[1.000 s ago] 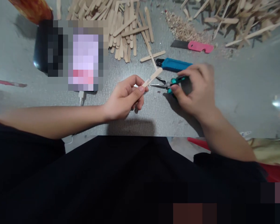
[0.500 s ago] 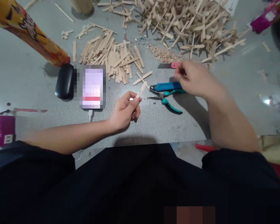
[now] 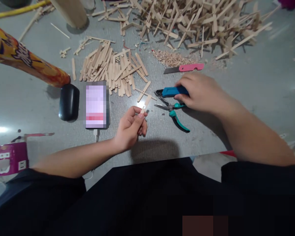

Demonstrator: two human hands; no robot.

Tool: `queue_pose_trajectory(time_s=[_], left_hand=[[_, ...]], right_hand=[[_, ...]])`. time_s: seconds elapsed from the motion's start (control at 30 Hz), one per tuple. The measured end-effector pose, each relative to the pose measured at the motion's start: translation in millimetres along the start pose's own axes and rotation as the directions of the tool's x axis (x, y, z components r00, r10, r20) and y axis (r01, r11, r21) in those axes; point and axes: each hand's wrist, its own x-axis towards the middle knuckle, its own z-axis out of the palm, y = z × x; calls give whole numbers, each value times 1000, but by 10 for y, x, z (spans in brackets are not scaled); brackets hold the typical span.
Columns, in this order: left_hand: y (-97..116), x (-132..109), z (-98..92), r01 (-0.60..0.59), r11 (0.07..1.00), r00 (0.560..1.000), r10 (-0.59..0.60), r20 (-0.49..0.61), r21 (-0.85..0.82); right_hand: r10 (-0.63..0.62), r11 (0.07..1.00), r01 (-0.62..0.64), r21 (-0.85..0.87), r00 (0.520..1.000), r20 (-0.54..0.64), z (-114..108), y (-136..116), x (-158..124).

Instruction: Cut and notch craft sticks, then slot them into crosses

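My left hand pinches a short wooden craft stick by its lower end, holding it up over the grey table. My right hand lies over the blue utility knife, fingers curled on its handle. Teal-handled pliers lie open on the table just below that hand, between my two hands.
A pink-handled blade lies behind the knife, near a heap of wood shavings. Piles of craft sticks and glued stick crosses fill the back. A phone, a black case, an orange wrapper and a purple box sit left.
My right hand let go of the pliers, reached toward the pink blade, then came back down onto the blue utility knife. My left hand keeps holding the stick.
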Motion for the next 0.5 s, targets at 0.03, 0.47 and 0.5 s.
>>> queue_pose_trajectory(time_s=[0.03, 0.47, 0.5], left_hand=[[3, -2, 0, -7, 1000, 1000, 7, 3, 9], [-68, -3, -17, -38, 999, 999, 38, 1, -18], [-71, -5, -19, -35, 999, 999, 35, 0, -21]], right_hand=[[9, 1000, -9, -14, 1000, 1, -19, -39, -10], [-260, 843, 168, 511, 959, 115, -45, -422, -402], [-268, 833, 188, 521, 960, 82, -22, -430, -415]])
